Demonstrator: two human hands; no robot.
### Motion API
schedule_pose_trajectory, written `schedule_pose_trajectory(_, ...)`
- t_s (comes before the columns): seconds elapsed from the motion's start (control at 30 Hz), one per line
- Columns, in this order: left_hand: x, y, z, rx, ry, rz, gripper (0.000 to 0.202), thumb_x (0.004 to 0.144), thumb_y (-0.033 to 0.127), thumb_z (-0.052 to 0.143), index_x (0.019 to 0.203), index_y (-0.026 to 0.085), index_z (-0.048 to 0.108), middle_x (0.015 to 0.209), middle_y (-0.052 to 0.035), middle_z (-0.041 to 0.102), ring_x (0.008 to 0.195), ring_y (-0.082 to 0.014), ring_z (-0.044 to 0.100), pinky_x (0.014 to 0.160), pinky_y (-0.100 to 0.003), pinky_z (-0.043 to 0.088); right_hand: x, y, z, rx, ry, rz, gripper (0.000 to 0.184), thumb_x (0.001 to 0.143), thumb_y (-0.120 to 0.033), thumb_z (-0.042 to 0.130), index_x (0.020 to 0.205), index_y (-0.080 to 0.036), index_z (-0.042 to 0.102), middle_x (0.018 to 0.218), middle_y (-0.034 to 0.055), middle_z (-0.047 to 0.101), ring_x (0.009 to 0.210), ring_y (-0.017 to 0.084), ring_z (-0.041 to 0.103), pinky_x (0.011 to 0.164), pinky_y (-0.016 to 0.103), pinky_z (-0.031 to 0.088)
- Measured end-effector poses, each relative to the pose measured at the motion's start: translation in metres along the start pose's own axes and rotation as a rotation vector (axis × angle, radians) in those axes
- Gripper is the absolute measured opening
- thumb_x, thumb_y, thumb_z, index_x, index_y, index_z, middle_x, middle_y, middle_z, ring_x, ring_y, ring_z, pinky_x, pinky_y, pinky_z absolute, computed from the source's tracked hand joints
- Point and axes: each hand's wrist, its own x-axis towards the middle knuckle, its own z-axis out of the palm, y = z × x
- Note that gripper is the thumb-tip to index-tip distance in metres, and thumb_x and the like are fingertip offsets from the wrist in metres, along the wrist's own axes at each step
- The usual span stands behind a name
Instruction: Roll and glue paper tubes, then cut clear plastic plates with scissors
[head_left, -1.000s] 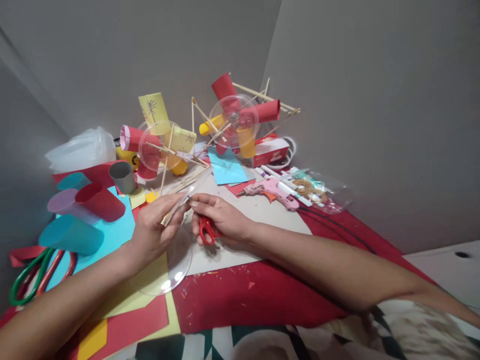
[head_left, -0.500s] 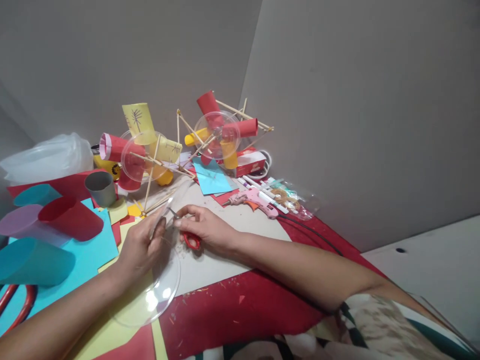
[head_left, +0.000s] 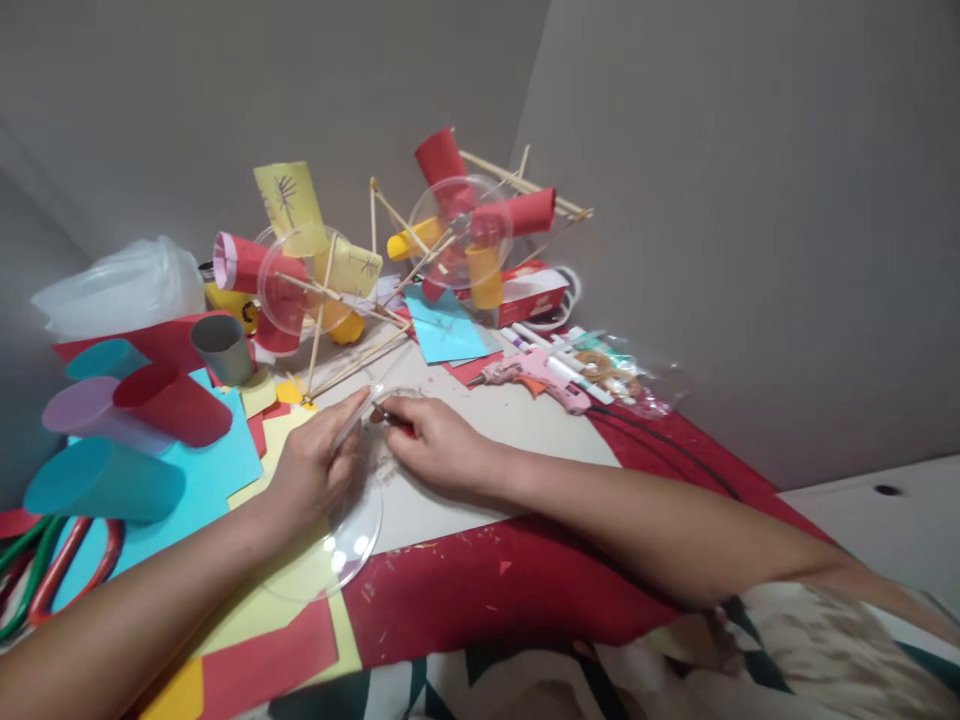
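At the far left, paper cylinders in teal point(head_left: 105, 492), lilac and red point(head_left: 174, 404) lie on coloured sheets. The left hand point(head_left: 315, 470) pinches the upper edge of a clear plastic disc point(head_left: 330, 545), which rests tilted over the yellow paper. Just beside it, the right hand point(head_left: 435, 445) is clenched around small red-handled scissors point(head_left: 397, 424), their tip at the disc's edge. Farther right lies a pink glue gun point(head_left: 540, 378).

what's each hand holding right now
Left hand: closed on the clear plastic disc.
Right hand: closed on the small red-handled scissors.
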Motion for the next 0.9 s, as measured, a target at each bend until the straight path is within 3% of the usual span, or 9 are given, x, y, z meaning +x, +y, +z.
schedule_pose_trajectory(0.2, 0.0, -0.002, 0.003, -0.091, 0.068, 0.001, 0.046, 0.097, 0.012, 0.05, 0.141, 0.024, 0.061, 0.117, -0.0074, 0.078, 0.103, -0.0195, 0.075, 0.087, -0.033, 0.062, 0.005, -0.002, -0.004, 0.708, -0.214, 0.27, 0.021, 0.08, -0.012, 0.052, 0.095, -0.013, 0.067, 0.049, -0.0094, 0.04, 0.044, 0.008, 0.03, 0.046, 0.023, 0.025)
schedule_pose_trajectory(0.33, 0.002, 0.001, -0.001, -0.223, 0.057, -0.109, 0.039, 0.102, 0.021, 0.051, 0.138, 0.022, 0.064, 0.121, -0.0095, 0.077, 0.105, -0.0198, 0.075, 0.091, -0.033, 0.061, 0.007, -0.003, -0.009, 1.12, -0.322, 0.399, 0.018, 0.08, -0.017, 0.059, 0.097, -0.013, 0.064, 0.05, -0.0112, 0.037, 0.042, 0.005, 0.023, 0.039, 0.017, 0.017)
schedule_pose_trajectory(0.5, 0.007, 0.003, -0.002, -0.369, 0.061, -0.168, 0.035, 0.103, 0.026, 0.054, 0.136, 0.025, 0.067, 0.122, -0.008, 0.077, 0.112, -0.019, 0.073, 0.102, -0.035, 0.057, 0.008, -0.001, -0.015, 1.365, -0.431, 0.493, 0.01, 0.081, -0.015, 0.059, 0.09, -0.016, 0.058, 0.051, -0.0115, 0.035, 0.042, 0.004, 0.019, 0.037, 0.013, 0.016)
schedule_pose_trajectory(0.6, 0.008, 0.004, -0.001, -0.382, 0.073, -0.1, 0.035, 0.104, 0.022, 0.053, 0.136, 0.026, 0.066, 0.117, -0.006, 0.078, 0.111, -0.0164, 0.073, 0.102, -0.032, 0.056, 0.008, -0.001, -0.015, 1.325, -0.416, 0.464, 0.01, 0.082, -0.02, 0.062, 0.09, -0.019, 0.056, 0.05, -0.0111, 0.038, 0.04, 0.005, 0.024, 0.035, 0.012, 0.022)
schedule_pose_trajectory(0.77, 0.006, 0.002, -0.001, -0.228, 0.124, -0.068, 0.037, 0.103, 0.019, 0.053, 0.137, 0.025, 0.065, 0.13, -0.0084, 0.074, 0.12, -0.0197, 0.07, 0.103, -0.034, 0.057, 0.005, -0.003, -0.01, 0.948, -0.197, 0.337, 0.033, 0.079, -0.034, 0.072, 0.103, -0.021, 0.055, 0.067, -0.0039, 0.06, 0.053, 0.012, 0.055, 0.047, 0.024, 0.052)
schedule_pose_trajectory(0.83, 0.006, 0.0, -0.001, -0.182, 0.143, -0.055, 0.037, 0.103, 0.02, 0.052, 0.137, 0.024, 0.065, 0.132, -0.0091, 0.073, 0.12, -0.0205, 0.07, 0.102, -0.035, 0.058, 0.003, -0.003, -0.007, 0.771, -0.138, 0.274, 0.041, 0.078, -0.034, 0.074, 0.112, -0.022, 0.056, 0.073, -0.0034, 0.061, 0.06, 0.013, 0.059, 0.053, 0.026, 0.054)
schedule_pose_trajectory(0.9, 0.007, -0.003, 0.0, -0.14, 0.164, -0.052, 0.036, 0.103, 0.02, 0.051, 0.137, 0.024, 0.065, 0.133, -0.0098, 0.072, 0.121, -0.0212, 0.07, 0.102, -0.037, 0.058, 0.001, -0.001, -0.004, 0.56, -0.036, 0.167, 0.036, 0.079, -0.03, 0.072, 0.111, -0.021, 0.06, 0.078, -0.0019, 0.063, 0.067, 0.013, 0.06, 0.058, 0.026, 0.053)
